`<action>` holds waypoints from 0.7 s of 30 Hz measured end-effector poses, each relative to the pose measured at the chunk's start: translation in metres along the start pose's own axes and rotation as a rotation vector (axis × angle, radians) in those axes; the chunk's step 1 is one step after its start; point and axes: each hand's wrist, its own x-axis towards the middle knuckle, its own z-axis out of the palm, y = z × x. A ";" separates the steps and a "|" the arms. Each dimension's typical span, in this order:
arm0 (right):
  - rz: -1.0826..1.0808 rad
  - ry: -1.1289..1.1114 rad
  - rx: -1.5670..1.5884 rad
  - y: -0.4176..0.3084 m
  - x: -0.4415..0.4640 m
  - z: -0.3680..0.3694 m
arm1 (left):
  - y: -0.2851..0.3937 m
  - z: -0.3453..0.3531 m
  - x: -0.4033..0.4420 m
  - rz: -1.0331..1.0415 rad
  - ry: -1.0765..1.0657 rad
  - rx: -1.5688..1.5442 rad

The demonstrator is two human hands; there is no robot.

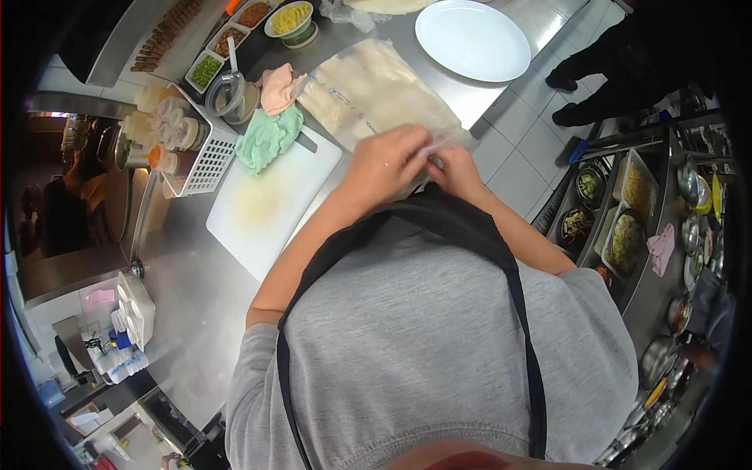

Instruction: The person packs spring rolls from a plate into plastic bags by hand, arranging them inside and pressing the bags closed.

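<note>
A clear plastic bag [372,90] with blue print lies on the steel counter, holding flat, pale sheets that I cannot identify for sure. My left hand [389,163] is closed on the near end of this bag, fingers bunched around the plastic. Beside it, my right hand [457,169] pinches the same gathered edge between thumb and fingers. Both hands nearly touch, close to my chest and the black apron [462,215]. Left of the bag, a white cutting board [262,204] with a yellowish stain lies under a green cloth [270,139].
A white oval plate [472,41] lies beyond the bag. A white basket [205,153] of bottles, a clear tub [227,95] and a pink cloth [279,88] stand at left. Food trays [627,239] line the right side. Another person's legs [603,66] show at upper right.
</note>
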 end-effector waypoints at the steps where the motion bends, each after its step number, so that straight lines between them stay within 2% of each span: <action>1: -0.002 -0.001 0.000 0.002 0.001 0.002 | 0.001 0.006 -0.005 -0.042 -0.029 -0.042; 3: -0.160 0.216 0.101 0.005 0.002 0.004 | -0.001 0.016 -0.012 -0.068 -0.019 -0.113; 7: -0.167 0.230 0.119 0.007 0.009 0.002 | -0.002 0.016 -0.014 -0.106 0.021 -0.176; 9: -0.187 0.264 0.010 0.002 0.012 -0.003 | 0.001 0.014 -0.012 -0.126 0.047 -0.225; 13: -0.241 0.218 -0.066 0.001 0.022 -0.002 | 0.001 0.017 -0.009 -0.122 0.078 -0.232; 15: -0.010 0.245 0.121 -0.005 0.027 0.000 | -0.001 0.017 -0.006 -0.099 0.079 -0.227; 17: -0.015 0.180 0.068 -0.001 0.024 0.005 | -0.002 0.015 -0.005 -0.076 0.086 -0.219; 19: -0.022 0.110 0.015 -0.002 0.018 0.001 | -0.001 0.011 -0.007 -0.062 0.005 -0.208; 20: -0.105 0.102 0.102 -0.005 0.012 -0.005 | -0.004 0.011 -0.009 -0.065 0.009 -0.205; 21: -0.185 0.092 0.193 -0.006 0.004 -0.009 | -0.007 0.011 -0.015 -0.091 -0.104 -0.197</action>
